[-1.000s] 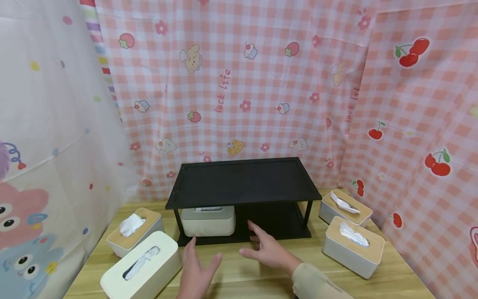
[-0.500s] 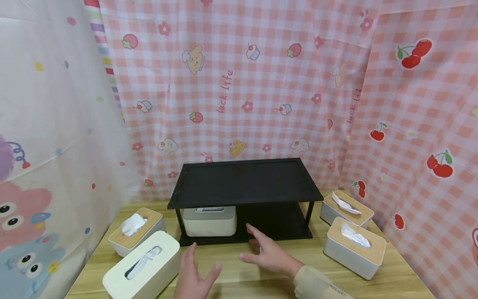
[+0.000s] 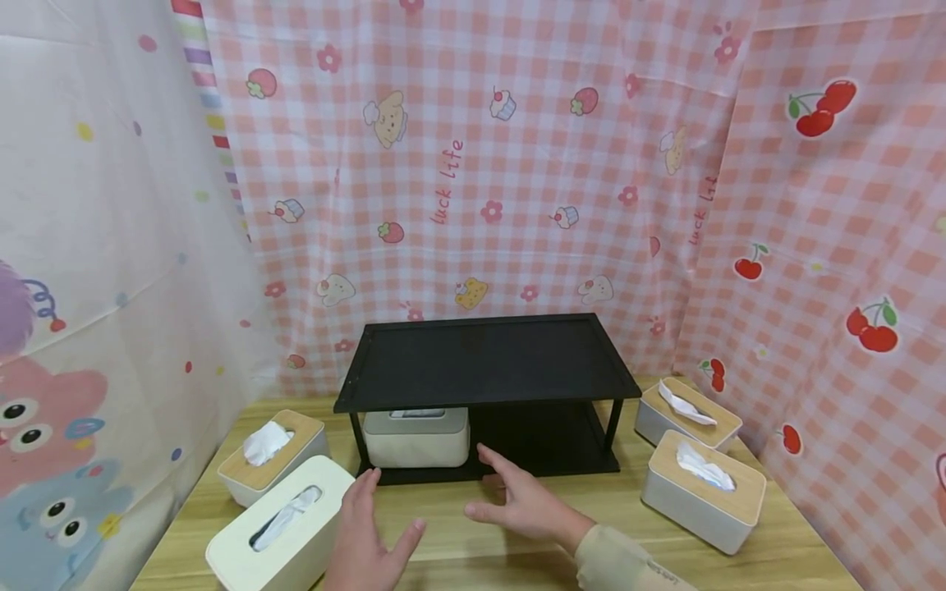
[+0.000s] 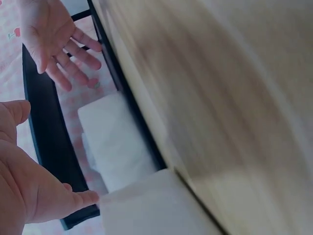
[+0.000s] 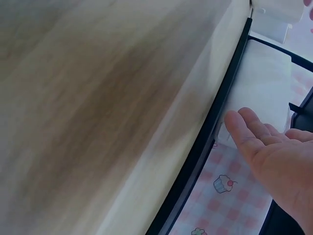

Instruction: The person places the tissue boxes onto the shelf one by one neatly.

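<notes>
A cream tissue box with a grey top (image 3: 417,443) stands on the lower level of a black two-tier rack (image 3: 488,361), at its left end. In front of the rack my left hand (image 3: 369,538) is held with straight fingers and thumb spread, empty. Close to its outer side lies a long cream tissue box (image 3: 284,525) with a tissue in its slot. My right hand (image 3: 525,501) hovers near the rack's front edge, fingers extended, palm turned inward, holding nothing. The right wrist view shows its fingers (image 5: 239,129) in front of the white box (image 5: 261,83) in the rack.
On the left is a wood-topped tissue box (image 3: 273,460). Two more wood-topped boxes, a nearer one (image 3: 705,488) and a farther one (image 3: 687,414), stand at the right. Patterned curtains (image 3: 473,164) enclose the wooden table (image 3: 443,533).
My left hand has shifted slightly left, nearer the long cream box. The right hand has moved a little left. The whole view has drifted slightly; the boxes and rack keep their places.
</notes>
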`<act>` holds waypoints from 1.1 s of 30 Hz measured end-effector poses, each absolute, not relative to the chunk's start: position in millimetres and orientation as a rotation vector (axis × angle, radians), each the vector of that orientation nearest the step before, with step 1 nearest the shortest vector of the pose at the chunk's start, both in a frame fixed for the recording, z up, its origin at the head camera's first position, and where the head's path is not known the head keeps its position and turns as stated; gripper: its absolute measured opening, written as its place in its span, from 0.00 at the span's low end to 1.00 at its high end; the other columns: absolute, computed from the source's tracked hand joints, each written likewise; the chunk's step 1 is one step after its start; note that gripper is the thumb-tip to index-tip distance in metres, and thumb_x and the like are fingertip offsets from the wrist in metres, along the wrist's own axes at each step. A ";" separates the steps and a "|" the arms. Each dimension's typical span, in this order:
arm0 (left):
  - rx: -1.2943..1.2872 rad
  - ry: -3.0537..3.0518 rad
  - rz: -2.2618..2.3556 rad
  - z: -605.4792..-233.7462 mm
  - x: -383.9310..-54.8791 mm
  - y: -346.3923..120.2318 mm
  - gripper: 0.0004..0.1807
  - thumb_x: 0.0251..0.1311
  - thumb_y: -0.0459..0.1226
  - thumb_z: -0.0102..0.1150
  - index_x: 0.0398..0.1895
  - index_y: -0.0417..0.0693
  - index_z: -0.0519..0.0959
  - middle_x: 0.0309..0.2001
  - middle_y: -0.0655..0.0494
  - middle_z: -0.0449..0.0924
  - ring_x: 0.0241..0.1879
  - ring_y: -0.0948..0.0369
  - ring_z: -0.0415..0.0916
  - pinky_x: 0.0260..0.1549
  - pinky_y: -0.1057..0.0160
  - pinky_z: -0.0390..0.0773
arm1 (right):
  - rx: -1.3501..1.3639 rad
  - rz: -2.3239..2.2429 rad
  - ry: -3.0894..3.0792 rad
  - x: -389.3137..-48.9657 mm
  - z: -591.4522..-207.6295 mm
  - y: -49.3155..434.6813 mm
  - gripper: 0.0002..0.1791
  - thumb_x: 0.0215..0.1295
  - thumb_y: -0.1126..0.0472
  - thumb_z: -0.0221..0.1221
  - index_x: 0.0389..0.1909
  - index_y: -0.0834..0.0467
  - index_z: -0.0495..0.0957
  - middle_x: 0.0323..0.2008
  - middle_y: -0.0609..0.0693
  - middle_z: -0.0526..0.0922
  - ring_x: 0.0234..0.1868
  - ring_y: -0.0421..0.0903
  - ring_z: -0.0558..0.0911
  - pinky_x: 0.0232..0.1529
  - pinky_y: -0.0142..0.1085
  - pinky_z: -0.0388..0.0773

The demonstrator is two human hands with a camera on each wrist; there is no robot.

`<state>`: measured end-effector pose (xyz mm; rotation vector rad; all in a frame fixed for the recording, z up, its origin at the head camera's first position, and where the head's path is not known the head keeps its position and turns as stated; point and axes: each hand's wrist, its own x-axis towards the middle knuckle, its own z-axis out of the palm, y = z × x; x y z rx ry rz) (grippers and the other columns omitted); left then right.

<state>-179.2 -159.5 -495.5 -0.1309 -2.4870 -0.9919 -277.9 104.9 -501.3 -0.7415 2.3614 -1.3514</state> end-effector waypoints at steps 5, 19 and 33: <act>-0.160 -2.394 -0.914 -489.1 -176.3 -169.4 0.47 0.57 0.45 0.77 0.72 0.30 0.65 0.69 0.27 0.69 0.70 0.27 0.63 0.61 0.25 0.69 | -0.771 -1.360 2.338 -277.0 -497.5 99.1 0.55 0.72 0.33 0.63 0.88 0.52 0.46 0.86 0.59 0.56 0.77 0.60 0.73 0.73 0.60 0.74; 0.188 -2.539 -0.747 -478.5 -162.4 -222.9 0.49 0.57 0.53 0.78 0.73 0.32 0.67 0.69 0.30 0.70 0.73 0.30 0.61 0.69 0.27 0.65 | -0.834 -1.359 2.274 -272.2 -492.1 70.8 0.55 0.73 0.35 0.64 0.87 0.57 0.47 0.86 0.55 0.55 0.78 0.60 0.72 0.75 0.58 0.72; 0.366 -2.539 -0.661 -496.7 -159.4 -253.1 0.55 0.50 0.62 0.78 0.69 0.31 0.68 0.64 0.28 0.74 0.64 0.34 0.70 0.61 0.33 0.72 | -0.840 -1.356 2.263 -271.2 -496.9 58.4 0.55 0.73 0.35 0.64 0.87 0.57 0.49 0.87 0.53 0.55 0.79 0.62 0.71 0.75 0.58 0.72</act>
